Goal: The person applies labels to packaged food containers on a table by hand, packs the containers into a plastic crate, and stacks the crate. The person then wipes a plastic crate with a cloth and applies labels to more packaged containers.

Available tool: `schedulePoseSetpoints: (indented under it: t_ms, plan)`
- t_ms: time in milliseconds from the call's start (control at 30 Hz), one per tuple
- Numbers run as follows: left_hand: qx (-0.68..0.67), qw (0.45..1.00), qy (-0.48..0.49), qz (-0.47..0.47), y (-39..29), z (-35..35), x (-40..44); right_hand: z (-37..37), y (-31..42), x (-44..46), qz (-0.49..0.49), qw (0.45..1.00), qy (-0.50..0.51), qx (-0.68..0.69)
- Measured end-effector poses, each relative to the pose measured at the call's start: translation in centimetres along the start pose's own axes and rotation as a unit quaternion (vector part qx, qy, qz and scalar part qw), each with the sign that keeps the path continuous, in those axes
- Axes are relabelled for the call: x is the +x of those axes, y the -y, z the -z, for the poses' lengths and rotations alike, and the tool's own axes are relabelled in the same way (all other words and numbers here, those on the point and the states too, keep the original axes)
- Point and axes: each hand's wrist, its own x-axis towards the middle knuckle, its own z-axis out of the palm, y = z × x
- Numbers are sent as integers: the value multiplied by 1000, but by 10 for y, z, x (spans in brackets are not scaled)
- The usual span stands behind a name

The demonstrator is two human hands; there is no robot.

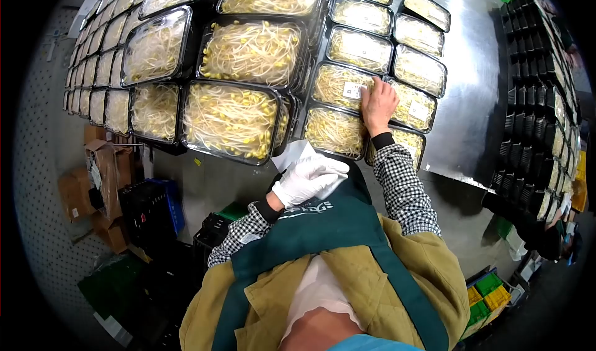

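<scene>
My left hand (308,180), in a white glove, is closed in front of the green apron, its fingers curled together. A white sheet (295,155) shows right behind it; what lies inside the fingers is hidden. My right hand (379,105) is bare and rests palm down with bent, slightly parted fingers over the meeting edges of two packs. Its thumb side is beside the white label (352,90) on a black tray of bean sprouts (329,83). Under its other side is a second sprout pack with a label (417,109). No held object shows in it.
Stacked sprout packs (233,118) rise at the left. More packs stand in two columns on the metal table (462,96). Tall stacks of black trays (521,115) line the right side, with another person's dark sleeve (524,224) below. Cardboard boxes (77,193) and crates sit lower left.
</scene>
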Motion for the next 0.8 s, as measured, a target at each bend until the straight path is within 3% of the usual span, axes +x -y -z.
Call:
schedulePoseSetpoints:
  t_ms: [33, 67, 100, 133, 200, 267, 300, 333, 400, 433, 467, 500, 533, 600, 700, 733, 800]
  plan:
    - [143, 988, -37, -53, 6, 2, 0, 6, -5, -6, -21, 1000, -6, 17]
    - [178, 978, -64, -88, 14, 18, 10, 8, -4, 4, -28, 998, -4, 62]
    - [206, 970, -99, -82, 12, 20, 5, 29, 12, -5, -124, 956, 125, 235]
    - [229, 962, -132, -70, 12, 20, -2, 60, 29, -20, -217, 859, 250, 391]
    - [337, 908, -223, -114, 25, 21, -14, 114, 58, -57, -155, 727, 386, 546]
    - [312, 922, -209, -90, 27, 26, -14, 144, 87, -85, -214, 668, 393, 594]
    - [322, 930, -171, -38, 23, 27, -14, 153, 90, -91, -279, 668, 380, 575]
    - [323, 938, -123, -8, 18, 23, -14, 150, 83, -97, -254, 722, 347, 541]
    - [368, 930, -18, 6, 26, 29, -18, 141, 62, -100, -274, 731, 297, 550]
    - [311, 950, 4, 33, 32, 33, -24, 134, 52, -96, -220, 814, 248, 477]
    - [252, 965, 26, 60, 36, 38, -29, 126, 40, -90, -139, 926, 196, 290]
    - [292, 952, 77, 42, 29, 44, -29, 115, 35, -81, -31, 968, 136, 211]
    - [195, 975, 91, 45, 22, 44, -33, 99, 33, -81, -10, 974, 144, 176]
    - [327, 936, 117, -54, 23, 54, -43, 68, 42, -82, 20, 987, 118, 110]
    - [190, 978, 80, -42, 13, 63, -57, 38, 49, -94, 35, 996, 82, -20]
    - [218, 974, 41, -46, 13, 69, -68, 33, 48, -98, 30, 997, 68, -20]
    - [77, 997, 10, 24, 28, 89, -80, 30, 48, -100, 22, 999, 43, -20]
